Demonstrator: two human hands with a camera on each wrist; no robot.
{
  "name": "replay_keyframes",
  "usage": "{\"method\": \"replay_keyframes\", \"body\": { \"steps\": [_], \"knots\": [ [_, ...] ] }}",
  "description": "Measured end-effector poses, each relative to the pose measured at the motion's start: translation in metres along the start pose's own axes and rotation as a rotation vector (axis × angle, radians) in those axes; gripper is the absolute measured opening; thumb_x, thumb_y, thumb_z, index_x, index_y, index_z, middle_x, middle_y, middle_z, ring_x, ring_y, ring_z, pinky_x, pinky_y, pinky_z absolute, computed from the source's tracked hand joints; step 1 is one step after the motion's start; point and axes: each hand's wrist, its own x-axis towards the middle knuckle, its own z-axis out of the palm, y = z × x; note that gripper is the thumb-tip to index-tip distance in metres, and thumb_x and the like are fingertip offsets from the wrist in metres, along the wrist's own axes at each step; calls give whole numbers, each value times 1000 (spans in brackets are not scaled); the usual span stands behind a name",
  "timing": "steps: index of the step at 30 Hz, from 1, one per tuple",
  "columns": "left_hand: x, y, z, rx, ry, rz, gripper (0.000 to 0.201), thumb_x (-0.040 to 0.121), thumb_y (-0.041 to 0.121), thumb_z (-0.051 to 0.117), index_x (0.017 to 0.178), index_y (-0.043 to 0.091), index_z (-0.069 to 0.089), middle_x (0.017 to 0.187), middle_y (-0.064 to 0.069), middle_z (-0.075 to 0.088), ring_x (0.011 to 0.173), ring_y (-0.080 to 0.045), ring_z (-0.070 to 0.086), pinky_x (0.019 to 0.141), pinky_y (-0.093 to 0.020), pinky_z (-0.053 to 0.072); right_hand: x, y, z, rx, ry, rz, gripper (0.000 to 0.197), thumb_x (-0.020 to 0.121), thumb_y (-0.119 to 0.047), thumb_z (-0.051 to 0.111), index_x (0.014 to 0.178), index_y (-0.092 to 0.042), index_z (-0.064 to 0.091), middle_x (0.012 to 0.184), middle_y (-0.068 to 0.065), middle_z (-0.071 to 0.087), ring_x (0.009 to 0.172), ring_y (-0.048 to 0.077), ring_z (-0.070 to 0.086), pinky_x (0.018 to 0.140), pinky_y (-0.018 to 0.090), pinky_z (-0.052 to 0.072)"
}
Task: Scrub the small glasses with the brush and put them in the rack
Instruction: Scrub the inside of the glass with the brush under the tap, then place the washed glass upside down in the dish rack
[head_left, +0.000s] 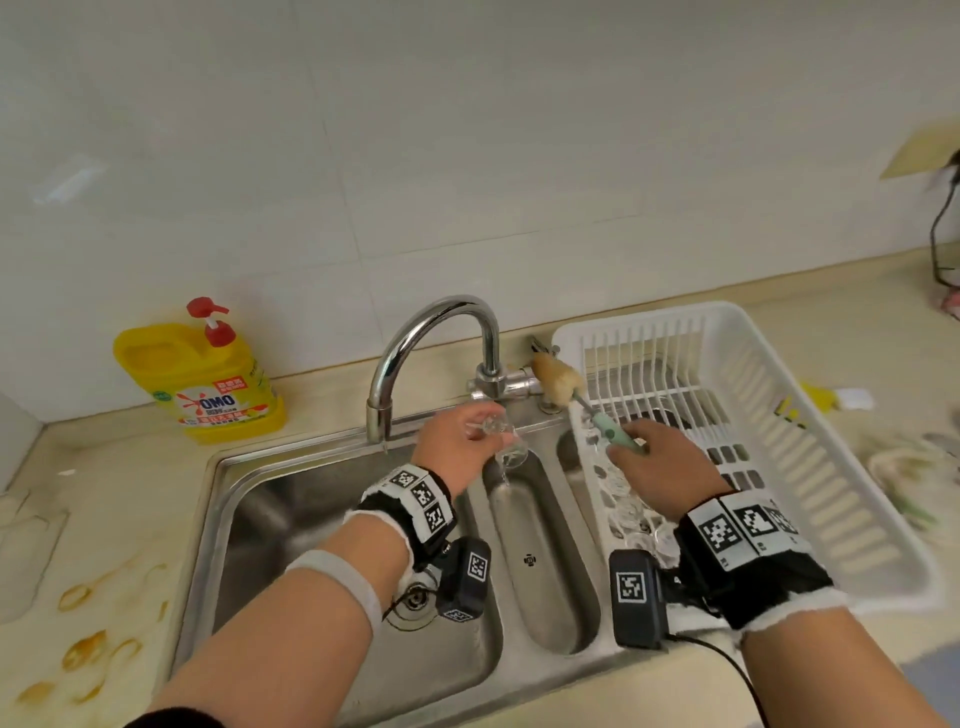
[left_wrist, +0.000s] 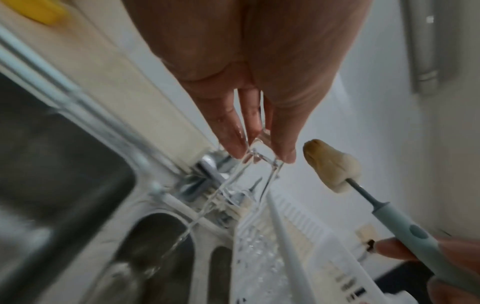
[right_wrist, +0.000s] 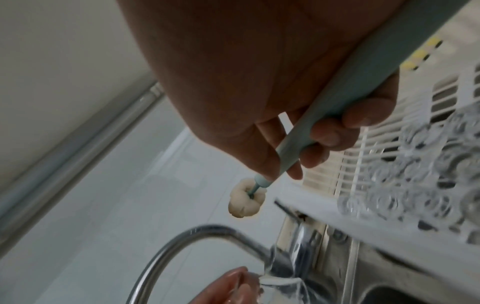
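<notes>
My left hand (head_left: 483, 431) pinches a small clear glass (head_left: 508, 444) by its base, tipped mouth-down over the narrow middle basin, and water runs out of it. The left wrist view shows fingertips (left_wrist: 235, 149) and thumb on the glass (left_wrist: 262, 170). My right hand (head_left: 636, 441) grips the pale green handle of the brush (head_left: 615, 428) over the white rack (head_left: 831, 467). Its yellowed sponge head (head_left: 556, 379) points toward the tap, clear of the glass. Several clear glasses (head_left: 623, 499) lie along the rack's left side.
A chrome faucet (head_left: 431, 338) arches over the steel sink (head_left: 291, 509), just behind my left hand. A yellow detergent bottle (head_left: 202, 379) stands on the counter at the back left. Orange stains (head_left: 88, 649) mark the left counter. A yellow item (head_left: 815, 395) lies right of the rack.
</notes>
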Motion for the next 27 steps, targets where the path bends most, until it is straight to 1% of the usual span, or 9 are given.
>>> {"method": "replay_keyframes", "body": {
  "steps": [2,4,6,10,13,16,20,23,27],
  "knots": [
    [11,25,14,-19,16,82,34,84,32,78,117,33,69,105,22,63,90,10,61,76,-5,43,-2,20,-18,54,63,54,30,96,-36,55,123,-24,58,85,-3,60,73,20,59,66,30,42],
    [24,49,29,0,27,146,35,84,32,79,117,34,70,110,17,63,92,4,63,84,-12,48,-1,41,-37,64,91,107,28,95,-38,56,120,-24,57,82,-3,60,71,22,58,66,31,45],
    [39,70,46,61,3,187,34,84,32,78,116,33,70,109,11,62,92,0,63,88,-19,48,2,62,-54,63,97,146,32,93,-40,56,120,-23,57,88,0,61,74,24,59,69,32,46],
    [75,104,88,213,-109,175,32,82,31,80,114,30,72,107,9,67,89,-3,61,82,-18,47,17,98,-85,58,54,161,31,94,-39,55,120,-22,56,92,1,64,74,21,61,64,30,43],
    [100,120,124,348,-187,143,34,81,35,80,114,33,71,111,10,67,93,-7,64,90,-26,51,31,121,-109,50,7,144,26,95,-39,54,115,-22,56,89,-1,65,76,18,62,61,30,41],
    [118,126,162,493,-241,120,35,81,34,80,115,31,70,113,8,66,94,-10,63,93,-30,51,46,141,-132,29,-36,120,24,94,-40,53,110,-23,56,85,0,65,74,18,63,59,30,41],
    [131,124,203,646,-304,112,34,85,28,76,117,26,68,116,5,65,100,-13,63,91,-27,50,66,161,-148,0,-57,83,28,95,-45,49,111,-23,55,90,-1,64,79,19,63,69,34,45],
    [138,119,222,757,-370,92,37,87,24,74,123,23,65,122,3,64,110,-16,60,91,-24,45,77,172,-151,9,-87,69,28,95,-47,48,110,-23,55,89,0,65,82,21,63,71,35,45],
    [140,112,235,853,-433,66,36,88,22,71,123,23,64,124,2,62,113,-18,58,94,-27,45,85,178,-153,4,-127,44,28,95,-48,47,109,-25,54,85,1,67,81,22,64,74,35,48]
  ]
}}
